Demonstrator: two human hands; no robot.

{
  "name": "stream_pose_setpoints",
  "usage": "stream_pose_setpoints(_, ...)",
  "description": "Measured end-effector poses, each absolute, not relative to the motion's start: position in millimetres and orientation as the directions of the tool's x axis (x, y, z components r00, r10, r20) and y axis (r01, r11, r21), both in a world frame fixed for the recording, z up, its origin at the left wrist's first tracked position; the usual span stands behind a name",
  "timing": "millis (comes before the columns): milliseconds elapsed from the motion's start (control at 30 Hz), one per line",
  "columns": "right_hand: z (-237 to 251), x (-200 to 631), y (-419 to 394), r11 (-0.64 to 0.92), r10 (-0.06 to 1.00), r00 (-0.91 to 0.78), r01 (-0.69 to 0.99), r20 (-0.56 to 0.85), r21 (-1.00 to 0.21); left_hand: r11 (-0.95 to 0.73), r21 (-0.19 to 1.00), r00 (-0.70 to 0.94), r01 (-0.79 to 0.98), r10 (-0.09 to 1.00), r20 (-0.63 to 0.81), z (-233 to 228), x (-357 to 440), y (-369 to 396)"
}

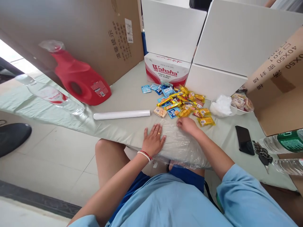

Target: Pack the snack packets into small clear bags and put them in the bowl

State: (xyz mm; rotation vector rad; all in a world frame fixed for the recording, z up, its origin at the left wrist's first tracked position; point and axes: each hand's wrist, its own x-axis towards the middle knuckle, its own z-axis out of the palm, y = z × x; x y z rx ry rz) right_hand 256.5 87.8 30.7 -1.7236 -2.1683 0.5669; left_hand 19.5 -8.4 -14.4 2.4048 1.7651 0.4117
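And here's the left hand [153,138], palm down, fingers slightly apart, resting at the left edge of the clear, crinkled plastic sheet [180,145], which drapes over the near edge of the pale green, cloth-covered tabletop [123,97]! Over to the right hand [188,125], fingers curled narrow at the sheet's far edge; can't tell whether they're pinching it. Just beyond sits a heap of small, glossy yellow and blue snack packets [175,99], with a glossy white cylindrical tube [121,114] lying to its left
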Motion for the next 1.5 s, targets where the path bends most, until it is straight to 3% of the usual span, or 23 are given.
stream_pose_setpoints(100,28,260,106,0.192,0.980,-0.188,0.844,0.059,-0.502,-0.262,0.284,0.229,0.922,0.963,0.143,-14,18,-9)
stream_pose_setpoints(300,38,286,100,0.168,0.950,0.011,0.825,0.312,-0.540,-0.197,0.344,0.146,0.918,0.975,0.170,-6,16,-7)
stream_pose_setpoints(367,39,289,81,0.194,0.915,0.041,0.828,0.402,-0.525,-0.166,0.369,0.080,0.915,0.968,0.236,5,15,-7)
stream_pose_setpoints(467,37,284,42,0.308,0.872,-0.054,0.834,0.487,-0.459,-0.237,0.373,0.088,0.897,0.923,0.375,23,17,-8)
stream_pose_setpoints(533,30,280,17,0.357,0.878,-0.158,0.845,0.452,-0.399,-0.349,0.342,0.204,0.873,0.897,0.393,27,19,-7)
stream_pose_setpoints(633,9,283,-12,0.350,0.923,-0.268,0.884,0.277,-0.311,-0.428,0.297,0.360,0.854,0.897,0.256,17,21,0)
stream_pose_setpoints(767,-22,317,-38,0.224,0.974,-0.217,0.959,0.059,-0.174,-0.393,0.233,0.382,0.889,0.919,0.092,-7,7,19)
stream_pose_setpoints(933,-26,372,-46,0.114,0.986,-0.100,0.989,0.137,-0.096,-0.418,0.215,0.408,0.883,0.908,0.092,-15,-12,34)
stream_pose_setpoints(1133,32,339,37,0.216,0.928,-0.163,0.968,0.334,-0.130,-0.417,0.239,0.404,0.877,0.909,0.103,-16,-12,33)
stream_pose_setpoints(1267,62,259,122,0.328,0.936,-0.321,0.944,0.144,-0.022,-0.406,0.241,0.398,0.882,0.914,0.085,-16,-10,32)
stream_pose_setpoints(1400,69,207,174,0.358,0.931,-0.342,0.923,-0.128,0.142,-0.396,0.258,0.387,0.881,0.918,0.089,-14,-10,31)
stream_pose_setpoints(1500,77,203,190,0.348,0.934,-0.322,0.919,-0.156,0.184,-0.387,0.283,0.373,0.878,0.922,0.104,-15,-10,30)
